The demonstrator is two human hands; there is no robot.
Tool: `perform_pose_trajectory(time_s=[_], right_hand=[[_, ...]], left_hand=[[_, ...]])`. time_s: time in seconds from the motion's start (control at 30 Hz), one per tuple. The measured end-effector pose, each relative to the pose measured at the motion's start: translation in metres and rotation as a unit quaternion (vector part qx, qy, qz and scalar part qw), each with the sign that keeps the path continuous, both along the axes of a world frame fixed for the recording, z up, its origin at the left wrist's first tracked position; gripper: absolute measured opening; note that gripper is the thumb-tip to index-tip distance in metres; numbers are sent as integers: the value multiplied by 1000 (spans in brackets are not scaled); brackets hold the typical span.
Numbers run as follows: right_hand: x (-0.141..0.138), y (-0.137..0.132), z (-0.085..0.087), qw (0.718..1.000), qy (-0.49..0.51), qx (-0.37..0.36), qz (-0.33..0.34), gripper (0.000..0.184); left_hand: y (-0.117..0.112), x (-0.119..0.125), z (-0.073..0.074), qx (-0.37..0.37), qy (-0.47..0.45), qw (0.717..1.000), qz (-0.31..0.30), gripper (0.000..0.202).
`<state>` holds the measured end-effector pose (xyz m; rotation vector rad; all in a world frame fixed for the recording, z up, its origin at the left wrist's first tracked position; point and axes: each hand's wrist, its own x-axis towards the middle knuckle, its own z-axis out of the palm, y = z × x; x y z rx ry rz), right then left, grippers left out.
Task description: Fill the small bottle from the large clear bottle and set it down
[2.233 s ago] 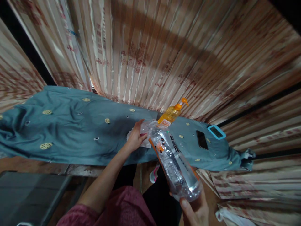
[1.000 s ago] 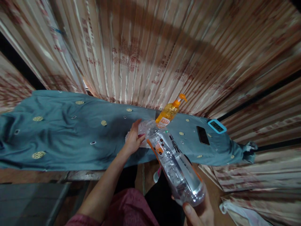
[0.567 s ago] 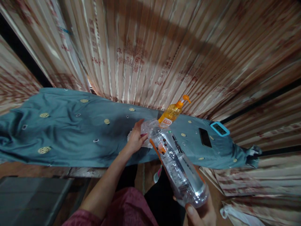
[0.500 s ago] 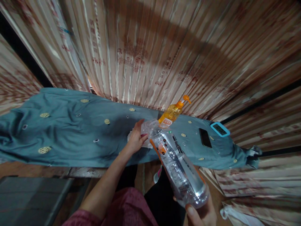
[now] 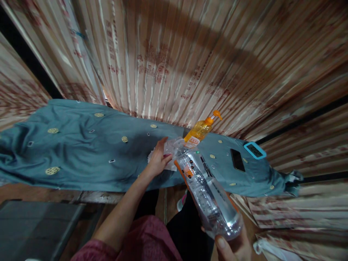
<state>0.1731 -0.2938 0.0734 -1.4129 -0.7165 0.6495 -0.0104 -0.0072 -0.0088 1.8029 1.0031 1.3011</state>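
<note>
At teal cloth, L hand half-curled on clear plastic by btl top, R hand wrapped round base.

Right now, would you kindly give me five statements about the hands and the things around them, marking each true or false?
1. The right hand holds the large clear bottle near its base. True.
2. An orange pump bottle is on the patterned cloth. True.
3. The phone lies beside the clock. True.
4. The clock has a red frame. False: its frame is blue.
5. The left hand rests on the phone. False: the left hand is by the end of the large clear bottle away from the right hand.
</note>
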Motion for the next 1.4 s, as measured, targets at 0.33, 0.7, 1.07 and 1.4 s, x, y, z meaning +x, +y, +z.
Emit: perform_pose_trajectory(time_s=[0.33,0.7,1.07,1.4], right_hand=[[-2,2,7,1000,5,0,6,85],[-1,1,8,1000,24,-9,2,86],[3,-2,4,1000,17,-18,7,80],[1,1,8,1000,18,-22,-5,81]], left_hand=[[-1,2,2,-14,-25,1000,-2,81],[0,-1,3,-9,-17,1000,-11,81],[0,1,2,0,1,1000,-2,82],[0,0,5,-4,-5,1000,-3,80]])
